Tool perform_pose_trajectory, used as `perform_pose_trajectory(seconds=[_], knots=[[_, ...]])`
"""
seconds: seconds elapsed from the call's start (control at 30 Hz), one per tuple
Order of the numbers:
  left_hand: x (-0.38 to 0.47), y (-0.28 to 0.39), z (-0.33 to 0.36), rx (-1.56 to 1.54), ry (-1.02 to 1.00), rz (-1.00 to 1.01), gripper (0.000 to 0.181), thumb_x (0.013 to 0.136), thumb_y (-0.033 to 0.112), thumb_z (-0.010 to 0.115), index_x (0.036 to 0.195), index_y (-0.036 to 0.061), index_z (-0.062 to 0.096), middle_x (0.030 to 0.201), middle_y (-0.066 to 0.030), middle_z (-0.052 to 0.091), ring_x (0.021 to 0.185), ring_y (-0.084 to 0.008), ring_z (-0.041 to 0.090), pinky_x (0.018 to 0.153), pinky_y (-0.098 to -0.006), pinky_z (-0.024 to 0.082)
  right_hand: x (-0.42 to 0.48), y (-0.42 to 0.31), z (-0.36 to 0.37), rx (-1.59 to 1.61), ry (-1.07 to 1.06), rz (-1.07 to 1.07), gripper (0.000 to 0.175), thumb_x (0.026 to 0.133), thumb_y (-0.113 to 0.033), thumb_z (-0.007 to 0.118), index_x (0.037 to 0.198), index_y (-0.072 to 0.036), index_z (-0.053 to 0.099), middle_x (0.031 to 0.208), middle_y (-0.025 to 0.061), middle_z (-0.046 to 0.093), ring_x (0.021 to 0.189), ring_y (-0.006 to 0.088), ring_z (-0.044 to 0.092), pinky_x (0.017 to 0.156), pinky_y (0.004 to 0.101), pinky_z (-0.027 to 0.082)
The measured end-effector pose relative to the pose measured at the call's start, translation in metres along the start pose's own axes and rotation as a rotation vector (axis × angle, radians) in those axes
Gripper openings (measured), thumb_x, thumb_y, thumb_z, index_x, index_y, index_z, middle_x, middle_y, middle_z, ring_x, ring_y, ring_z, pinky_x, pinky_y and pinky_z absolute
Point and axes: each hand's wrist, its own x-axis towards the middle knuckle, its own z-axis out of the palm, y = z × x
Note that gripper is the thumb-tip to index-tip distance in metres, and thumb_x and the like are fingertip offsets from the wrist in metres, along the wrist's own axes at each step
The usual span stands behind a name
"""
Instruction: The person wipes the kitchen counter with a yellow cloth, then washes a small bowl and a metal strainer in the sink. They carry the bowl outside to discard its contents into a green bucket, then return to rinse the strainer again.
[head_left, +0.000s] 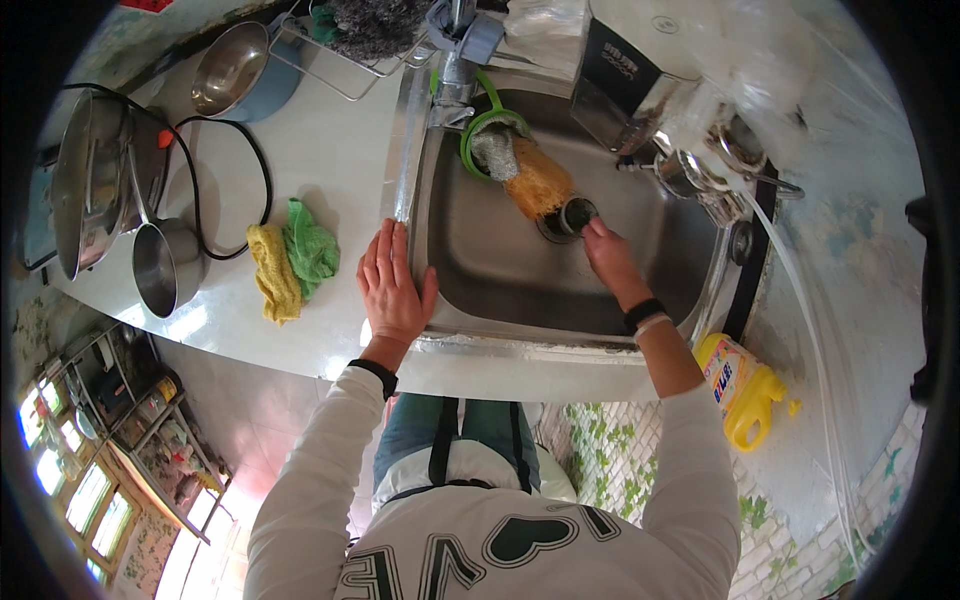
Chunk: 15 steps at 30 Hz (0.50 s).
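My right hand (609, 251) reaches into the stainless steel sink (510, 277) and pinches the rim of a small round strainer basket (580, 216), lifted and tilted just over the drain opening (553, 226). Flat on the counter at the sink's left edge rests my left hand (393, 281), palm down and empty. Beside the strainer an orange mesh scrubber (538, 180) lies in the sink, against a grey scouring pad (493, 150) that sits in a green-rimmed holder (471, 154) below the faucet (454, 82).
Yellow (274, 274) and green (311, 247) cloths lie left of my left hand. Farther left stand a saucepan (161, 262), a large lid (88, 187) and a blue pot (262, 86). A yellow detergent bottle (739, 382) lies right of the sink; metal containers (686, 176) stand at its right rim.
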Motion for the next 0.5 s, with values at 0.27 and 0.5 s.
perform_pose_trajectory(seconds=[0.27, 0.5], knots=[[-0.004, 0.007, 0.009, 0.022, 0.027, 0.015, 0.076, 0.083, 0.028, 0.063, 0.147, 0.0016, 0.03, 0.149, -0.0157, 0.036, 0.135, -0.0324, 0.036, 0.11, -0.0479, 0.027, -0.11, -0.075, -0.148, -0.003, 0.245, 0.255, 0.012, 0.087, -0.008, 0.061, 0.099, -0.008, 0.06, 0.093, 0.011, 0.055, 0.079, 0.033, 0.061, 0.065, 0.0421, 0.051], [-0.041, 0.003, -0.024, -0.249, 0.145, -0.159, 0.066, 0.079, 0.02, 0.068, 0.137, 0.001, 0.042, 0.142, -0.0165, 0.043, 0.129, -0.0366, 0.04, 0.109, -0.0467, 0.031, -0.16, -0.133, -0.185, 0.05, 0.311, 0.186, 0.011, 0.086, -0.008, 0.063, 0.097, -0.006, 0.062, 0.096, 0.0129, 0.057, 0.086, 0.0353, 0.059, 0.071, 0.042, 0.05]])
